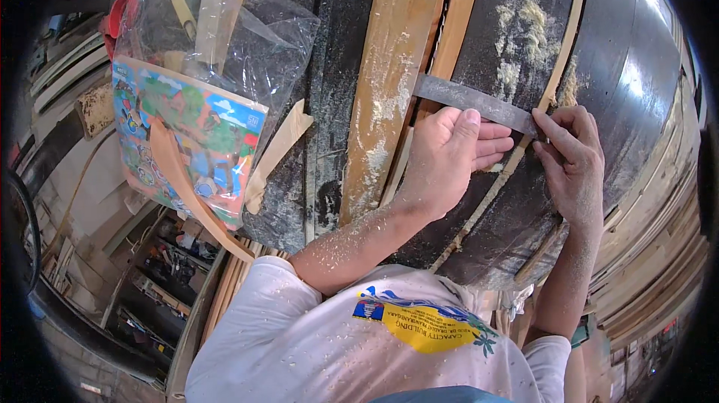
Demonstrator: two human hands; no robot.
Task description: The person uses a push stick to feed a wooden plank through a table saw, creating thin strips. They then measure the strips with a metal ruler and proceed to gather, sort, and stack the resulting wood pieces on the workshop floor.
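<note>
While the right hand [573, 152] pinches the right end of the grey strip [479, 102] in the head view, the strip's long axis runs left from those fingertips, slanting away from the body. The left hand [449, 150], thumb at the lower edge, is nearer its middle; I cannot tell whether it grips. Counted: two hands, one strip, one printed bag [225, 122].

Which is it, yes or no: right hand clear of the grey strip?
No, the right hand has fingers on the right end of the grey strip.
</note>
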